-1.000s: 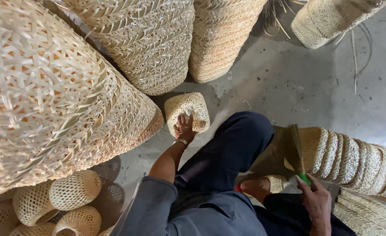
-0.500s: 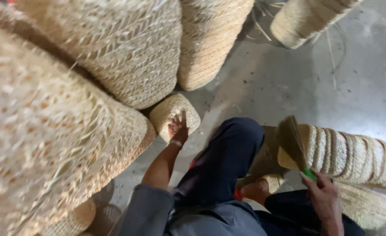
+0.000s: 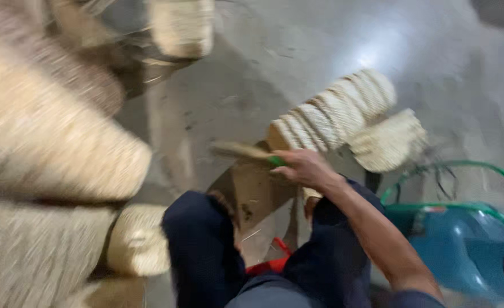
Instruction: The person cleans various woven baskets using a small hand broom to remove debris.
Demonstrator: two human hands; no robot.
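Observation:
The picture is smeared by motion. My right hand (image 3: 303, 168) grips the green end of a bundle of pale flat strips (image 3: 240, 150), which points left over a brown board (image 3: 252, 191) between my knees. Just beyond that hand a row of nested woven baskets (image 3: 332, 111) lies on its side. A small round woven basket (image 3: 138, 239) rests beside my left knee (image 3: 197, 228). My left hand cannot be seen; whether it touches that basket is hidden.
Large woven baskets (image 3: 52, 148) fill the left side, and another (image 3: 180, 25) is at the top. A flat woven piece (image 3: 389, 140) lies right of the nested row. A blue plastic container (image 3: 468, 245) with a green hose (image 3: 463, 165) stands at the right. The floor (image 3: 297, 51) is grey concrete.
The view has swung sharply to the right. My left hand, which held the small basket, has left the picture. My right hand still holds the strips, now further left and higher.

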